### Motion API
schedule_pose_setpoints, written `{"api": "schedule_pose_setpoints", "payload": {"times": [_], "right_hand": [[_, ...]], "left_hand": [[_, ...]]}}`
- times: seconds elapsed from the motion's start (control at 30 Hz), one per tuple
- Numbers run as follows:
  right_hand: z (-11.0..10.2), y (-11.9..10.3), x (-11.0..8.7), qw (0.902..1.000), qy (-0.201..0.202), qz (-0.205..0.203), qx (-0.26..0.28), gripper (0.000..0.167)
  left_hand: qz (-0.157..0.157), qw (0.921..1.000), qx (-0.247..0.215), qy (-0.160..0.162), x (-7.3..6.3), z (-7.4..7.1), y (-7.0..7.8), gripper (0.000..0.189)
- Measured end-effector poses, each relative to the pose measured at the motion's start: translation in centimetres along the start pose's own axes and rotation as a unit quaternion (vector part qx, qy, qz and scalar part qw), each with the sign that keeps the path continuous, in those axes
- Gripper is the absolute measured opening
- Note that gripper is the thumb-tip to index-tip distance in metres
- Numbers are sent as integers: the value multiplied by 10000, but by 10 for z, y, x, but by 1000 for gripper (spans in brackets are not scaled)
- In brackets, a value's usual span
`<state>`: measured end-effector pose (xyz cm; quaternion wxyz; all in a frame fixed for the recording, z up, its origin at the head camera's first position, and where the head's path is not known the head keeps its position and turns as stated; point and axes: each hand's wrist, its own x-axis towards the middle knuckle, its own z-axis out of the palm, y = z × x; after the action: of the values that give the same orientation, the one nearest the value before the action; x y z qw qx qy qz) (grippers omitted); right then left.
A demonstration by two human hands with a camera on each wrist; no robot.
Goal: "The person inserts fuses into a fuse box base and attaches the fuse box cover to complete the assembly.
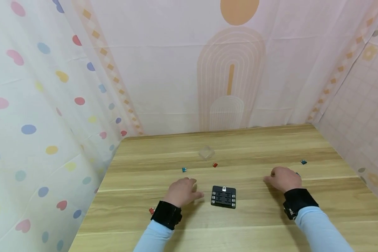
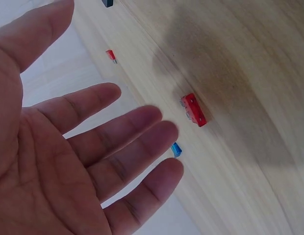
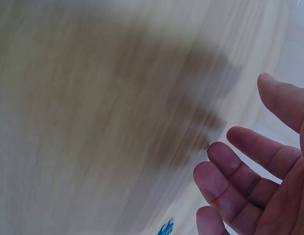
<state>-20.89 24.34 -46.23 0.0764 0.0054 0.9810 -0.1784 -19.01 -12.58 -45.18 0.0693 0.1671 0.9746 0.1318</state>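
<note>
My left hand [image 1: 180, 191] hovers over the table just left of a black fuse box [image 1: 223, 197], fingers extended and apart, palm bare in the left wrist view. Below its wrist lies a red blade fuse [image 1: 152, 211], seen larger in the left wrist view as a red fuse [image 2: 193, 109]. Beyond its fingertips is a blue blade fuse [image 1: 184, 169]. Farther right, my right hand [image 1: 285, 179] holds nothing, its fingers loosely bent above the wood. A blue fuse [image 1: 298, 174] peeks out behind it, mostly hidden; the right wrist view catches a blue fuse [image 3: 166, 227] at its lower edge.
Behind the fuse box lie another red fuse [image 1: 215, 165] and a clear plastic cover [image 1: 206, 152]. One more blue fuse [image 1: 303, 162] sits at the right rear. Patterned curtains [image 1: 163, 70] hang along the back and sides of the wooden table [image 1: 255, 227].
</note>
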Motion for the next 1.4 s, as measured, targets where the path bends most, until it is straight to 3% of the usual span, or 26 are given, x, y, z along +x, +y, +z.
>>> {"api": "schedule_pose_setpoints", "payload": {"times": [0.3,1.0,1.4], "right_hand": [[-4,12,-1,9992,21,347,209,37],[-17,44,-2,9952,102,919,314,27],[-16,53,2,9925,59,1210,136,51]], "left_hand": [[-81,9998,-80,-144,-3,0,1,62],[-169,9998,-72,-94,-2,3,1,59],[-167,9998,14,-108,-3,6,0,59]]}}
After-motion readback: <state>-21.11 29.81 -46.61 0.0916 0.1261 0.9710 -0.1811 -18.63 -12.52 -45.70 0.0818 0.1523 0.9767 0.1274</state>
